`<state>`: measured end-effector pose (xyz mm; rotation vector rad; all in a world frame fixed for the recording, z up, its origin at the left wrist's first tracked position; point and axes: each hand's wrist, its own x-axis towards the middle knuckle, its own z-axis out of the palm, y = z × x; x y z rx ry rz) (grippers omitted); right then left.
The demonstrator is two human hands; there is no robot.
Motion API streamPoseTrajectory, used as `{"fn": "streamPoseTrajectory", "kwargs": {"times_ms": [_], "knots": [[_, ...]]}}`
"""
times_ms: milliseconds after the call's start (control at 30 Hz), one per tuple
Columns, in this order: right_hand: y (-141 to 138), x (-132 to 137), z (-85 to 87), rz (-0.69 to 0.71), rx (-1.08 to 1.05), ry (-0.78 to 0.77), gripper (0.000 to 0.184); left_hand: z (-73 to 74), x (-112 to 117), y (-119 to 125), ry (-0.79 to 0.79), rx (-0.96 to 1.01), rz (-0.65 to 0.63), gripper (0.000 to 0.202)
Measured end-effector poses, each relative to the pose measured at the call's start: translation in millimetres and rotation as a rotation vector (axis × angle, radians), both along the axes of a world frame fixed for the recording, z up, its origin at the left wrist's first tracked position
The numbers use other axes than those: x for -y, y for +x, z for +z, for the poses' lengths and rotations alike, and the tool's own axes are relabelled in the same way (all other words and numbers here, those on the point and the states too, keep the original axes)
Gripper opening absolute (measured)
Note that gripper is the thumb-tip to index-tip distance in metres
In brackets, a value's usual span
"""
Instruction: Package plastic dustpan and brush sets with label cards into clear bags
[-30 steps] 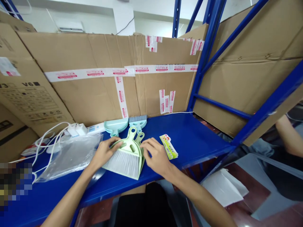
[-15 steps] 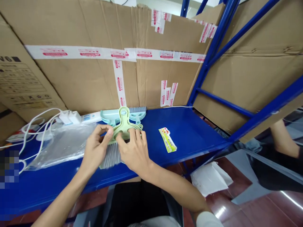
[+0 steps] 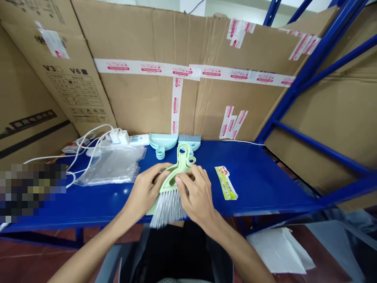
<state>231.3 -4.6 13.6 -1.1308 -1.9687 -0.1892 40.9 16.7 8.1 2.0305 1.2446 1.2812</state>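
Observation:
A light green hand brush (image 3: 171, 204) with grey bristles lies slanted over a light green dustpan (image 3: 152, 210), bristles towards me and handles pointing away. My left hand (image 3: 147, 188) is closed on the left side of the dustpan, its thumb close to the brush body. On the right side, my right hand (image 3: 198, 193) grips the brush, with the thumb at the oval hole in its body. The fingers under the pieces are partly hidden. Behind the handles sit a stack of pale blue dustpans (image 3: 163, 140) and pale blue brushes (image 3: 193, 144).
Clear plastic bags (image 3: 110, 167) lie on the blue table (image 3: 265, 177) at left, beside white cables (image 3: 88, 137) and a power strip (image 3: 139, 140). Printed yellow-green cards (image 3: 226, 184) lie at right. A cardboard wall (image 3: 138, 102) and blue metal frame (image 3: 297, 84) border the table.
The brush has turned, its bristles now pointing down and slightly left, more exposed. My right thumb has shifted onto the brush body. The view has swung left.

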Motion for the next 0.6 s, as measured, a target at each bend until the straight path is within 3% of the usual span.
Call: {"fn": "streamPoseTrajectory", "kwargs": {"times_ms": [100,200,300,367,467,600], "knots": [[-2,12,-8.4,0.002,-0.035,-0.008,0.031,-10.8,16,4,0.062,-0.033,0.023,0.032],[-4,32,-16.2,0.089,-0.110,-0.049,0.032,-33.1,22,1,0.045,-0.087,0.040,0.035],[3,59,-13.7,0.186,-0.184,-0.053,0.034,-51.9,15,-18,0.031,-0.124,0.131,0.042],[14,69,-6.3,0.159,-0.234,-0.044,0.032,-54.0,5,-37,0.037,-0.152,0.175,0.045],[32,57,4.5,-0.045,-0.251,-0.076,0.029,-40.7,-15,-64,-0.001,-0.239,0.015,0.045],[31,7,3.5,-0.247,-0.035,-0.247,0.031,-24.4,-36,-73,-0.041,-0.332,-0.324,0.035]]}}
